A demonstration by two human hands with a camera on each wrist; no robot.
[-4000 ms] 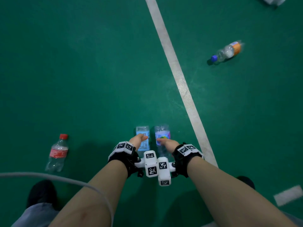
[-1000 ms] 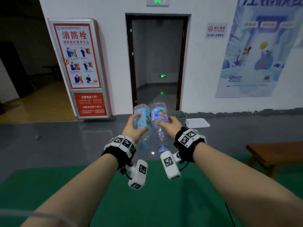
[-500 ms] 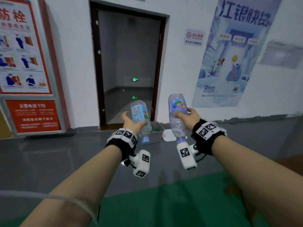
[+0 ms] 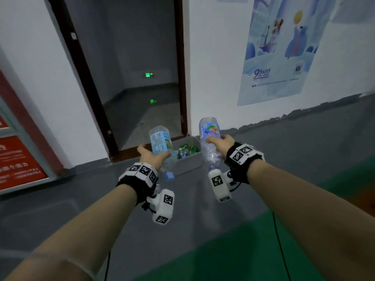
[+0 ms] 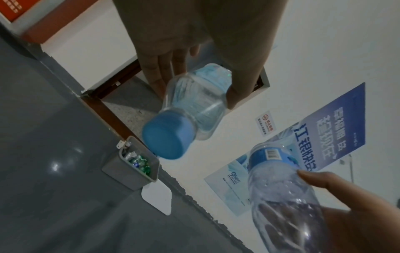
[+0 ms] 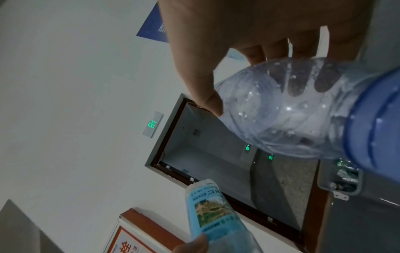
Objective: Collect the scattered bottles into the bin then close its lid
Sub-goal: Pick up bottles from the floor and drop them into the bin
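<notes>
My left hand (image 4: 151, 156) grips a clear bottle with a light-blue label (image 4: 161, 144), cap pointing down toward me (image 5: 167, 135). My right hand (image 4: 219, 142) grips a second clear bottle with a colourful label (image 4: 210, 138), also cap down (image 6: 372, 123). Ahead on the floor, by the door frame, stands the open grey bin (image 4: 189, 162) with several green and clear bottles inside (image 5: 140, 162). Both held bottles are in the air, short of the bin. The bin's white lid (image 5: 156, 196) lies flat on the floor beside it.
A dark open doorway (image 4: 132, 78) is right behind the bin. A white wall with a blue poster (image 4: 284, 47) runs to the right, a red fire-hose cabinet (image 4: 16, 159) stands at the left. Grey floor leads to the bin; green mat (image 4: 243, 256) lies under me.
I have picked both bottles off the green floor and carried them forward. The bin and doorway have come closer, and my hands have spread slightly apart.
</notes>
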